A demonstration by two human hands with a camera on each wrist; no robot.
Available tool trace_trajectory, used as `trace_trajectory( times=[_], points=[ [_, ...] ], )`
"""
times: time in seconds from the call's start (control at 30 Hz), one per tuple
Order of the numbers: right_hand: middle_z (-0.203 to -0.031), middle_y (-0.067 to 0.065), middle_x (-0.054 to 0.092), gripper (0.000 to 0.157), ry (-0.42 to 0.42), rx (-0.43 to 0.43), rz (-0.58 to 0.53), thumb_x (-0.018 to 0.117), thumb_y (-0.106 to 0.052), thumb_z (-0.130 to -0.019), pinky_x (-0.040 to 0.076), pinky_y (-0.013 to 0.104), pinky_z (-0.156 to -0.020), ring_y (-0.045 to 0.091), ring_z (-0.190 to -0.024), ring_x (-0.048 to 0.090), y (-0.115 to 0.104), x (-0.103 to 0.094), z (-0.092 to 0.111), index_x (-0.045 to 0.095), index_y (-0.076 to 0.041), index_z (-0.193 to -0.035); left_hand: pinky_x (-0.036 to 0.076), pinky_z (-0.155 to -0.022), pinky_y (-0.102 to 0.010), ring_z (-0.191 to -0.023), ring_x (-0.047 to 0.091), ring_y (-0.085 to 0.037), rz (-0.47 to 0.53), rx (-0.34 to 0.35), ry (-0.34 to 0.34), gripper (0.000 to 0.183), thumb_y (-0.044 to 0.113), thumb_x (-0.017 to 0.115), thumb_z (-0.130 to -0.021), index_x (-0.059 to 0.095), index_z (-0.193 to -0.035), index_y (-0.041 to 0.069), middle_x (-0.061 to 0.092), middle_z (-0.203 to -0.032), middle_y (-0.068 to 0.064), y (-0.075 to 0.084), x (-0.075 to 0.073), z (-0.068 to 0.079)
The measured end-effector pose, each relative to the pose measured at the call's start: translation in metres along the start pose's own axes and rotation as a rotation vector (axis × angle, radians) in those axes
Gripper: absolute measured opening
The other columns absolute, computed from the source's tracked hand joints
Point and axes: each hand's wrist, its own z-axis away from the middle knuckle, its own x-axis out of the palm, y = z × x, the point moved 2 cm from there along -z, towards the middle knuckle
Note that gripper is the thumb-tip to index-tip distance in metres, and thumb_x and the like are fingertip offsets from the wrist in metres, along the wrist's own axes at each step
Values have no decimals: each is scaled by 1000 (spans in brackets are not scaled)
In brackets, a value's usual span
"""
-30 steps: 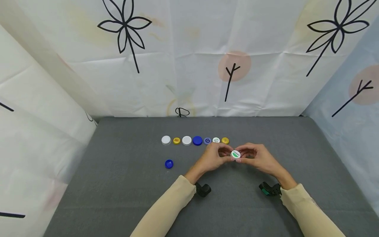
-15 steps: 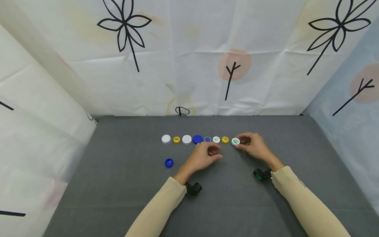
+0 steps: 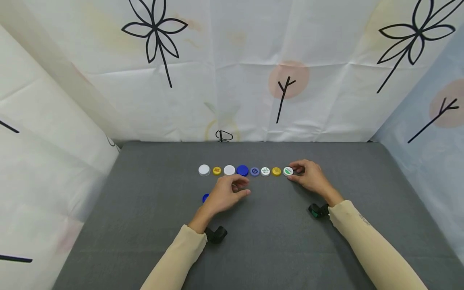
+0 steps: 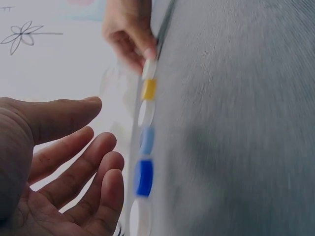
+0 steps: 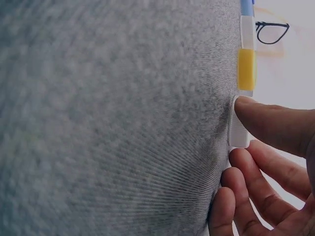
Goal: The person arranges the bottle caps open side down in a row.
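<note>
At the right end of a row of bottle caps, my right hand [image 3: 311,176] pinches a white bottle cap with a green mark [image 3: 288,171] between thumb and fingers. In the right wrist view the thumb lies on the side of this white cap [image 5: 238,123], which sits on the cloth beside a yellow cap [image 5: 246,70]. My left hand [image 3: 222,194] holds nothing, its fingers loosely bent and thumb apart. It is over the cloth just in front of the row and partly covers a separate blue cap [image 3: 205,197].
Left along the row are another white cap [image 3: 265,171], a light blue cap [image 3: 255,171], a dark blue cap [image 3: 242,170], a large white cap [image 3: 229,169], a small yellow cap [image 3: 216,170] and a further white cap [image 3: 204,170]. A patterned curtain [image 3: 246,100] hangs behind the grey table [image 3: 275,249].
Both hands held the green-marked white cap in front of the row. My right hand carried it to the row's right end, while my left hand let go and moved left towards the separate blue cap.
</note>
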Motion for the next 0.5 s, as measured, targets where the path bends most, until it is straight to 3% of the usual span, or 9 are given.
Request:
trace_trajectory(
  times=[0.13, 0.3, 0.5],
  points=[
    [-112, 22, 64, 37, 42, -10, 6, 78, -7, -90, 51, 51, -85, 36, -100, 61, -4, 0, 6, 67, 6, -122, 55, -87, -39, -100, 68, -21, -29, -20, 62, 30, 13, 78, -91, 72, -118, 2, 73, -111, -7, -6, -21, 15],
    [-108, 18, 64, 36, 115, -87, -2, 81, -7, -87, 51, 49, -82, 33, -97, 61, -26, 10, 15, 70, 2, -120, 53, -90, -45, -102, 67, -25, -71, -43, 121, 32, 15, 80, -90, 72, -119, 4, 72, -112, -5, -23, -47, 33],
    [-99, 10, 69, 36, 33, -202, -114, 85, -9, -82, 52, 41, -77, 26, -91, 64, -64, 43, 18, 73, 0, -114, 51, -91, -48, -105, 66, -27, -90, -85, 77, 35, 16, 82, -88, 72, -118, 4, 71, -115, -8, -54, -68, 48]
  ],
)
